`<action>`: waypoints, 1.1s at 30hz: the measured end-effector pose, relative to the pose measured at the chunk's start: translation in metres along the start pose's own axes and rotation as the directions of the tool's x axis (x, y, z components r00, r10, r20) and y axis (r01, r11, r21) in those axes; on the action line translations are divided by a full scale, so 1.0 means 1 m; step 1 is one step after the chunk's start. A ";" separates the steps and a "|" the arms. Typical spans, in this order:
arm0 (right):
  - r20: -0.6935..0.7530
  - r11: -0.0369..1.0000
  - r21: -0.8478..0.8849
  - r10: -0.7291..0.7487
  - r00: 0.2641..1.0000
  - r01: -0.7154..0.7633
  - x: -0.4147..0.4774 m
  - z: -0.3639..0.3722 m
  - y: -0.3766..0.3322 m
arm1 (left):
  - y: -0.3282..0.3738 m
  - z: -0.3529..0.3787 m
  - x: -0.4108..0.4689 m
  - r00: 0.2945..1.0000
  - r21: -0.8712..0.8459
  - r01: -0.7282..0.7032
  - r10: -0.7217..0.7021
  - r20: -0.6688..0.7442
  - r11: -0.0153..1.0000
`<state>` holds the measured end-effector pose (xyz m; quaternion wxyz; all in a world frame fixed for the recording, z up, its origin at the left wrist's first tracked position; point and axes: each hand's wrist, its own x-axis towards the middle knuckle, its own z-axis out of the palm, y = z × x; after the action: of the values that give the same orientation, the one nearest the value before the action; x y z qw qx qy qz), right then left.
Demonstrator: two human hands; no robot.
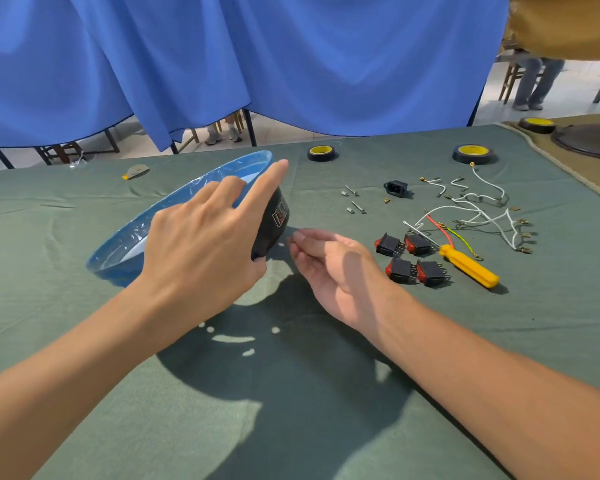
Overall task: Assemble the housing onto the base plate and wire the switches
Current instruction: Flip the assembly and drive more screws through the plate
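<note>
My left hand holds a round base plate wrapped in blue film, tilted up on its edge, with the black housing against its right side. Its thumb curls under the housing and its index finger lies straight over the top. My right hand hovers just right of the housing, fingers curled with tips pinched together; whether they hold anything small is unclear. Several black rocker switches with red faces lie to the right. White wires with crimped terminals are spread beyond them.
A yellow-handled screwdriver lies beside the switches, with red and green wires by its shaft. Small screws and standoffs and a black power inlet socket sit mid-table. Two tape rolls stand near the far edge. Blue curtain behind.
</note>
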<state>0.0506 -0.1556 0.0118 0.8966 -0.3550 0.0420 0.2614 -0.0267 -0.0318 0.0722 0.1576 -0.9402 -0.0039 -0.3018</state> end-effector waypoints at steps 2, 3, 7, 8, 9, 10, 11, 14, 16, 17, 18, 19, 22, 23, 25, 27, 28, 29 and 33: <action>0.008 0.996 0.079 0.028 1.000 -0.029 0.002 0.002 0.003 | 0.001 0.000 0.001 1.000 -0.007 0.024 -0.024 -0.014 1.000; 0.024 0.996 0.089 0.031 0.999 -0.033 0.002 0.003 0.004 | 0.001 0.000 0.001 0.999 -0.009 0.032 -0.032 -0.018 0.999; 0.086 0.995 0.090 0.029 0.996 -0.037 0.004 0.008 0.008 | 0.002 0.002 0.003 0.999 -0.015 0.041 -0.041 -0.031 0.999; 0.091 0.995 0.095 0.027 0.995 -0.036 0.004 0.009 0.009 | 0.002 0.002 0.003 0.998 -0.020 0.044 -0.045 -0.036 0.999; 0.091 0.994 0.100 0.026 0.996 -0.035 0.004 0.009 0.009 | 0.002 0.002 0.004 0.998 -0.024 0.048 -0.049 -0.040 0.999; 0.085 0.994 0.108 0.025 0.996 -0.035 0.005 0.010 0.009 | 0.002 0.002 0.005 0.998 -0.026 0.051 -0.052 -0.043 0.998; 0.076 0.992 0.118 0.027 0.997 -0.036 0.005 0.010 0.008 | 0.002 0.002 0.006 0.997 -0.024 0.053 -0.054 -0.046 0.998; 0.049 0.991 0.128 0.036 0.998 -0.042 0.005 0.010 0.006 | 0.004 0.002 0.006 0.997 -0.020 0.054 -0.055 -0.047 0.998; 0.032 0.992 0.123 0.038 0.999 -0.042 0.005 0.010 0.004 | 0.007 0.002 0.007 0.998 -0.023 0.048 -0.049 -0.049 0.999; 0.026 0.992 0.120 0.033 0.999 -0.036 0.004 0.010 0.003 | 0.008 0.002 0.007 0.997 -0.027 0.044 -0.046 -0.054 0.999; 0.026 0.992 0.120 0.022 0.999 -0.025 0.003 0.010 0.001 | 0.009 0.002 0.007 0.997 -0.036 0.045 -0.047 -0.064 0.998; 0.035 0.993 0.121 0.006 0.999 -0.010 0.002 0.011 -0.001 | 0.009 0.001 0.008 0.995 -0.051 0.052 -0.056 -0.079 0.997; 0.079 0.994 0.080 -0.087 0.993 0.080 -0.004 0.017 -0.013 | 0.009 -0.004 0.012 0.984 -0.134 0.108 -0.125 -0.128 0.985; 0.086 0.991 0.044 -0.129 0.988 0.125 -0.006 0.020 -0.018 | 0.008 -0.006 0.013 0.979 -0.167 0.132 -0.155 -0.134 0.977; 0.095 0.973 -0.035 -0.223 0.970 0.227 -0.011 0.029 -0.027 | 0.007 -0.012 0.017 0.967 -0.246 0.180 -0.217 -0.135 0.952; 0.120 0.939 -0.091 -0.321 0.940 0.332 -0.015 0.037 -0.035 | 0.005 -0.018 0.021 0.948 -0.347 0.228 -0.288 -0.134 0.910; 0.141 0.919 -0.108 -0.364 0.921 0.380 -0.017 0.041 -0.038 | 0.004 -0.021 0.024 0.937 -0.405 0.249 -0.324 -0.128 0.880; 0.164 0.897 -0.119 -0.405 0.900 0.425 -0.019 0.044 -0.040 | 0.002 -0.024 0.027 0.926 -0.468 0.268 -0.359 -0.116 0.842; 0.226 0.771 -0.209 -0.561 0.796 0.602 -0.021 0.054 -0.046 | -0.007 -0.038 0.039 0.889 -0.700 0.295 -0.455 -0.049 0.651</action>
<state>0.0490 -0.1573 0.0860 0.8768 -0.4483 -0.1737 -0.0004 -0.0175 -0.0402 0.1256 -0.2609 -0.8709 -0.0722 -0.4103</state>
